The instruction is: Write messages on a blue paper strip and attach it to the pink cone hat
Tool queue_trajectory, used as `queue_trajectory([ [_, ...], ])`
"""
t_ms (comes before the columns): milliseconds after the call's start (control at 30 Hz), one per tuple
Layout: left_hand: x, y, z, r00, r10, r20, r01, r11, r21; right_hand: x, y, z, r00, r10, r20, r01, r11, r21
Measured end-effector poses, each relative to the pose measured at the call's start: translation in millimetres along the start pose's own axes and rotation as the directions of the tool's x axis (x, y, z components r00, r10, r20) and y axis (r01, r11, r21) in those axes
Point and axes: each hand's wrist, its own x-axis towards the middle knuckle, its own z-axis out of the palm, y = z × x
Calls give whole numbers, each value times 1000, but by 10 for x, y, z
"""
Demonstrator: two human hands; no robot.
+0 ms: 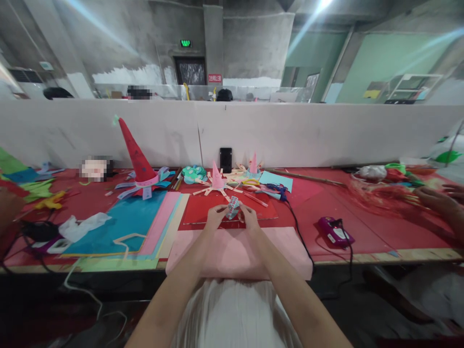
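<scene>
My left hand (216, 216) and my right hand (249, 215) are together in front of me, fingers closed on a small light-blue piece with red and white print (233, 208); its exact kind is unclear. Beneath them lies a red sheet (195, 208), and nearer me a pink cloth (232, 249) hangs over the table edge. Just beyond my hands stands a small pink paper cone (217, 178) on a base of strips spread outward. Behind it to the right is a second pink cone (253, 165). A blue glue gun (278, 192) with a black cord rests to the right.
On the left, a tall red cone (137, 154) stands behind stacked coloured sheets (130, 222). A black phone (225, 160) leans on the white partition (271, 135). At right are a purple socket box (334, 232), red netting (377, 193) and another person's hand (431, 199).
</scene>
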Motion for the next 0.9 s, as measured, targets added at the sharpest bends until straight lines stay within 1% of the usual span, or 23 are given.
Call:
queue_trajectory([
  [133,6,-17,17,996,6,91,-22,985,174,7,26,38,999,-41,-34,40,998,-52],
  [200,11,-26,20,995,19,101,-42,973,226,-15,14,44,998,-60,-37,57,995,-81],
  [300,17,-32,15,995,45,86,-67,958,279,-49,-1,44,996,-84,-36,79,989,-124],
  [400,13,-22,1,995,63,72,-82,946,312,-60,6,41,995,-94,-34,88,985,-148],
  [600,10,-28,-16,992,87,89,-113,934,339,-36,22,28,997,-79,-25,74,983,-168],
  [900,49,-77,-41,988,94,124,-133,921,367,-70,-26,-22,999,-36,0,36,991,-128],
])
